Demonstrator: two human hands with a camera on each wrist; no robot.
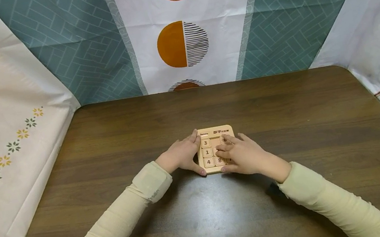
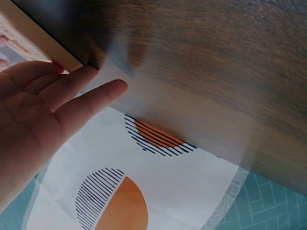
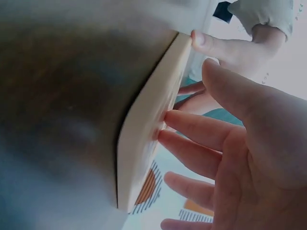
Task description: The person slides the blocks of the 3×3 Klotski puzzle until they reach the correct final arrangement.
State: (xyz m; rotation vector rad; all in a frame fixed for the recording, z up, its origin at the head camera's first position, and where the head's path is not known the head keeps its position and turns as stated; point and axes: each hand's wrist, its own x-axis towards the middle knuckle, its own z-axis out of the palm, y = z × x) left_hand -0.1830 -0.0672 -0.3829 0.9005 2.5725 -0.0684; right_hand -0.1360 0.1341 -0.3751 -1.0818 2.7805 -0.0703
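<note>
A pale wooden number slide puzzle (image 1: 214, 170) lies flat on the table, its square tiles marked 3, 1, 4, 8 and 6 among others. A gap without a tile shows in the top row's middle. My left hand (image 1: 185, 154) spans the puzzle's left side, thumb at the near corner and fingertips at the upper left edge. In the left wrist view its fingers (image 2: 72, 88) are fairly straight along the frame. Reaching from the right, my right hand (image 1: 246, 155) touches the tiles with extended fingertips and covers part of the middle and right columns. Its thumb (image 3: 225, 84) is held apart from the fingers.
The brown wooden table (image 1: 138, 122) extends around the puzzle on all sides. Behind it hangs a teal and white cloth (image 1: 219, 43) with orange circles. A cream embroidered cloth (image 1: 16, 175) borders the left side, and pale patterned fabric (image 1: 378, 34) the right.
</note>
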